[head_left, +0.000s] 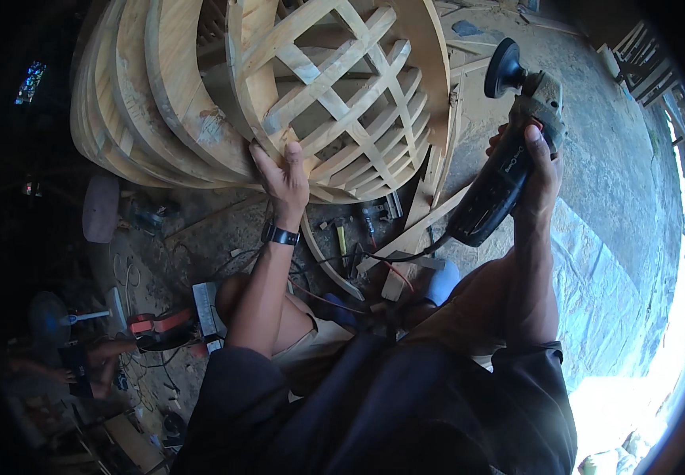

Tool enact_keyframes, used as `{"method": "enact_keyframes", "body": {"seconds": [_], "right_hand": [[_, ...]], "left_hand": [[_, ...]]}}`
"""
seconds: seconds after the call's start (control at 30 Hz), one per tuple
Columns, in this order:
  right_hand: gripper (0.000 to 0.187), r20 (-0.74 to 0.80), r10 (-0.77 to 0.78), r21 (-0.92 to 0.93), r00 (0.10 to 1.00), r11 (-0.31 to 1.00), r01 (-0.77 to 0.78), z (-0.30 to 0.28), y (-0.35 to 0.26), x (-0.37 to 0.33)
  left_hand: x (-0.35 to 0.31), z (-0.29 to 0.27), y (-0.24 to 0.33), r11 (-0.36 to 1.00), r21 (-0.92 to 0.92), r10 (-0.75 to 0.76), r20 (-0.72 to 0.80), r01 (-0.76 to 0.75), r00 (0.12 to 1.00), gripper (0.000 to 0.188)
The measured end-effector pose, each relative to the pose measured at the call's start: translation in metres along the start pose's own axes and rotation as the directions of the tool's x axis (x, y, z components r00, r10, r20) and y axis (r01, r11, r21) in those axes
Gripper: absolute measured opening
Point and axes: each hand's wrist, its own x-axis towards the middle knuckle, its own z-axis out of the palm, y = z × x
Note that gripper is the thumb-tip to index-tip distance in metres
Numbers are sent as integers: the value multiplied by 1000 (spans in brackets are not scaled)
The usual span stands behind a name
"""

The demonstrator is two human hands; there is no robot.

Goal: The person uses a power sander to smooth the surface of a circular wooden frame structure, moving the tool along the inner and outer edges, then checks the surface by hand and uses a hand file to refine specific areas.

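Curved wooden frame, ribs on its left, crossed lattice on its right: landmark. Left hand at the frame's near edge, gripping it where a rib meets the lattice; thumb up and apart from the other fingers, whose tips are partly hidden, so can't tell how tightly they press. Dark watch on that wrist. Right hand right of the frame, fingers wrapped round the body of a black angle grinder, thumb near its red switch. Grinder is tilted, round dark pad at the top end, just right of the frame and apart from it. Can't tell if it's spinning. Cord runs from the grinder's lower end to below the frame. Yellow-handled tool on the floor just below the frame; loose plank below its right side. Crinkled sheet well right and below. Another person, dim, well below the frame's left side.
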Motion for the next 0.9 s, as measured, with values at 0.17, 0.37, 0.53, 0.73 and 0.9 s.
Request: {"method": "enact_keyframes", "body": {"seconds": [0.17,0.37,0.53,0.73,0.9], "right_hand": [[53,-110,48,297,993,955,-13,-34,-7,12],[48,-55,-37,497,998,866,59,-63,-2,23],[51,-128,-46,475,991,874,102,-61,-1,19],[39,-19,-78,532,997,843,76,-67,-4,16],[37,-6,-91,523,996,848,81,-83,-5,12]], "left_hand": [[-2,-14,0,961,258,103,-3,-98,995,63],[4,-58,-2,960,273,22,159,-65,987,34],[6,-76,10,986,160,20,216,-55,976,31],[33,-62,26,990,-26,139,157,-136,978,36],[41,-49,45,994,102,-52,188,33,981,30]]}}
